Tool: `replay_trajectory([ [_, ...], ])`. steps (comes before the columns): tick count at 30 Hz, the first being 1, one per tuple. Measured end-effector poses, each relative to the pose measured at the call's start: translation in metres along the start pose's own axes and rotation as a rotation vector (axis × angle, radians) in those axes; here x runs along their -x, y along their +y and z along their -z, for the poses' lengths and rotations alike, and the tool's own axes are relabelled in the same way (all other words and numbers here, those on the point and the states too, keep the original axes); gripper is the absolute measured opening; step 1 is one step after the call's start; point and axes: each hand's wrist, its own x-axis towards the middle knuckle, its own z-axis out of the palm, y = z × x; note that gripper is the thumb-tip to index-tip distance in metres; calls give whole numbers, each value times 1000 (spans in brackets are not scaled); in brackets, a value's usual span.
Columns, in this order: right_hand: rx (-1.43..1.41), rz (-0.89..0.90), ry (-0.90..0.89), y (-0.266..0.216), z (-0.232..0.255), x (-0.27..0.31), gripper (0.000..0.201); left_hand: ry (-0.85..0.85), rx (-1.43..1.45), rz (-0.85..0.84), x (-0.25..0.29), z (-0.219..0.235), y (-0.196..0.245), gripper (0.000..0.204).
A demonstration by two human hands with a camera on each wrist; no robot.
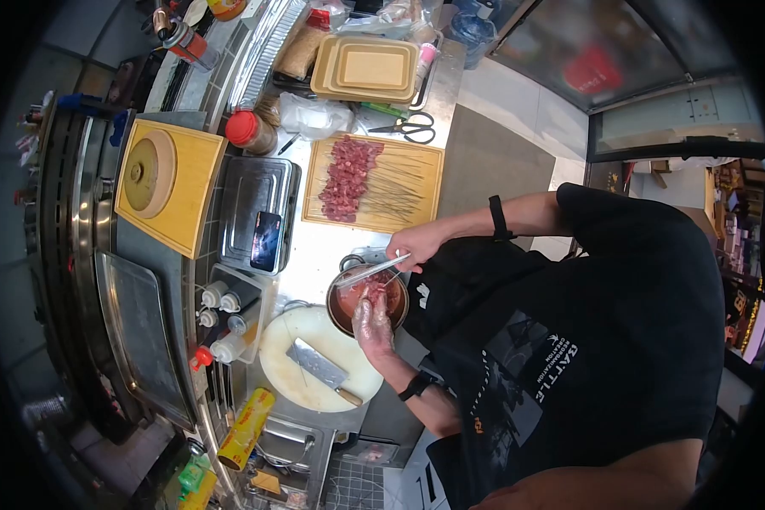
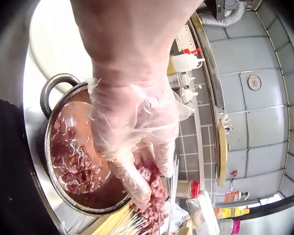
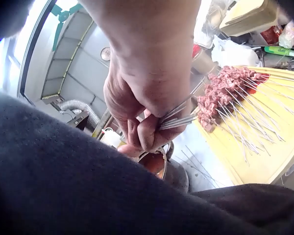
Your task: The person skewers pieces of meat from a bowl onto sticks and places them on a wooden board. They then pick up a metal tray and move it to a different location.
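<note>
Clear plastic [image 2: 147, 107] covered the left hand [image 1: 371, 322], its fingers bent round raw meat [image 1: 377, 289] over the pot [image 2: 48, 152]. The meat would likely be light, soft and slippery, best pinched at its sides; it looked pink-red, wet, ragged. Rightward, the right hand [image 1: 419, 241] had fingers curled round thin, seemingly stiff metal skewers [image 3: 183, 120].
</note>
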Motion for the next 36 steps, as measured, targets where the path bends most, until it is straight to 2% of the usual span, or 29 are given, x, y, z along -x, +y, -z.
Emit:
replay_trajectory([
  [2,39,22,45,0,0,1,9,32,13,-48,0,-3,-1,42],
  [5,85,33,93,-8,0,5,10,-41,-82,-194,2,-5,1,41],
  [8,114,45,86,-10,0,6,11,23,-52,-204,2,6,5,41],
  [14,88,47,91,-8,-1,5,12,16,-71,-253,4,5,14,39],
  [17,98,33,110,-14,-1,8,12,10,22,-241,8,-5,18,37],
  [20,102,45,99,-12,-1,7,12,5,-85,-267,3,5,15,34],
  [26,98,61,90,-8,-2,6,9,13,-125,-235,0,10,13,29],
  [29,102,63,57,-4,-1,5,15,24,-129,-217,-1,17,10,33],
  [36,38,17,6,-3,-2,1,10,37,-148,-131,2,14,11,43],
])
